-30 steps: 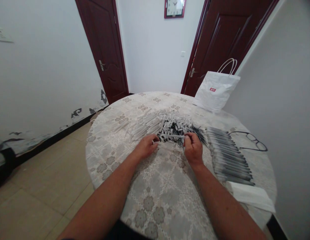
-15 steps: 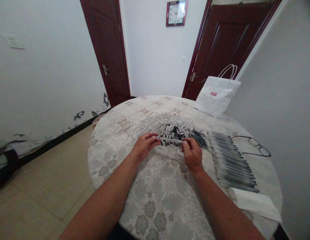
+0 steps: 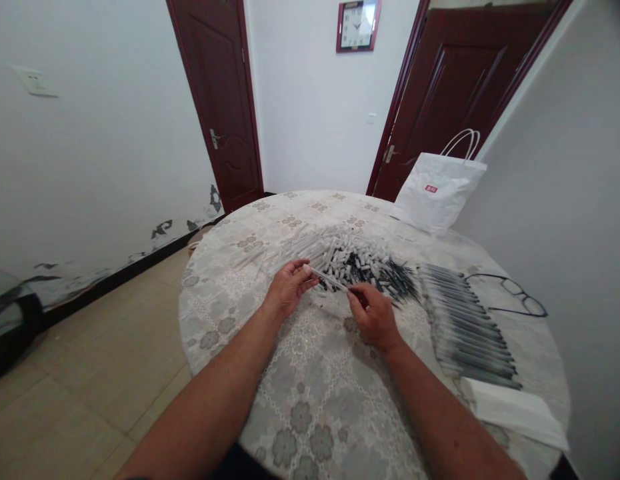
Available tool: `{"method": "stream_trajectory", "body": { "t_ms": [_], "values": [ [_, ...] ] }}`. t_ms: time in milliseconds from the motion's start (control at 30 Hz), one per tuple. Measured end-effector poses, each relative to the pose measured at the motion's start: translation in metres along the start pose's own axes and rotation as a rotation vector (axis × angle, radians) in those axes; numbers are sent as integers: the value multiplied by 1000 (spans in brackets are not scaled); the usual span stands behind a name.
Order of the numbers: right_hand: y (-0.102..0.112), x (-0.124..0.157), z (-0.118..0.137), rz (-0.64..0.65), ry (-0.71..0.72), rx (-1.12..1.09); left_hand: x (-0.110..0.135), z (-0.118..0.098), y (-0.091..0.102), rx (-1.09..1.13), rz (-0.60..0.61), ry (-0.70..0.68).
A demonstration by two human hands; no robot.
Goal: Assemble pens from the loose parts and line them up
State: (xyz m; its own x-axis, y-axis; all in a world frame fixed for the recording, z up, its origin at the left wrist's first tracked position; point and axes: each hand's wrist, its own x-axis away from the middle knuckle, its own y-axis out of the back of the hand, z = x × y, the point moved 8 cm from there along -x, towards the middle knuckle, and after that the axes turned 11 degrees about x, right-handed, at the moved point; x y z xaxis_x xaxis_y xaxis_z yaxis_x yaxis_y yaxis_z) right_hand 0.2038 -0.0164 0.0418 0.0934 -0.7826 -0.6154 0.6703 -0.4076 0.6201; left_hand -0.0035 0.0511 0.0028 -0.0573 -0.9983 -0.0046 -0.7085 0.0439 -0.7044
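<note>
Between my two hands a slim pale pen slants down to the right over the table. My left hand pinches its upper left end, and my right hand has finger and thumb closed at its lower right end. Just beyond lies a pile of pen parts: clear barrels on the left, short whitish caps at the back, and thin dark refills on the right. To the right of my right hand, a row of pens lies side by side.
A round table with a flowered cloth holds everything. Black-framed glasses lie beyond the row, with a folded white cloth or paper nearer me. A white paper bag stands at the back right, near the wall.
My right hand has moved left and a little lower, closer to my left hand. The pen has gone from nearly level to slanting down to the right. The view has shifted slightly.
</note>
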Motion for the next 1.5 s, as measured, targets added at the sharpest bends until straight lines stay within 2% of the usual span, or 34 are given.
{"method": "stream_trajectory", "body": {
  "t_ms": [67,200,367,500,600,733,833,1000,1100,1167,1267,1400,1500],
  "values": [
    [-2,0,10,26,92,41,-1,-2,1,31,-2,-8],
    [-3,1,19,12,185,121,-1,-3,2,89,-9,1],
    [-7,3,26,16,315,227,-2,-5,3,40,-15,-20],
    [-10,5,30,18,348,285,-4,-6,8,-15,-34,-44],
    [-8,4,33,12,320,244,-5,-3,10,-30,-37,-44],
    [-3,0,33,35,232,138,-6,0,10,-35,-32,-32],
    [-3,-1,23,87,57,40,-5,0,8,-34,-32,-30],
    [-23,6,-8,245,-383,-337,-2,1,6,-17,-36,-40],
    [-37,11,-16,300,-495,-521,-3,1,7,-28,-33,-42],
    [-43,12,-19,347,-518,-556,-4,1,6,-44,-27,-42],
    [-38,8,-18,360,-412,-365,-2,0,1,-91,-14,-48],
    [-17,-4,11,247,-15,62,5,4,-16,-242,70,-19],
    [-14,-8,20,241,73,189,11,11,-29,-410,182,37]
  ]
}}
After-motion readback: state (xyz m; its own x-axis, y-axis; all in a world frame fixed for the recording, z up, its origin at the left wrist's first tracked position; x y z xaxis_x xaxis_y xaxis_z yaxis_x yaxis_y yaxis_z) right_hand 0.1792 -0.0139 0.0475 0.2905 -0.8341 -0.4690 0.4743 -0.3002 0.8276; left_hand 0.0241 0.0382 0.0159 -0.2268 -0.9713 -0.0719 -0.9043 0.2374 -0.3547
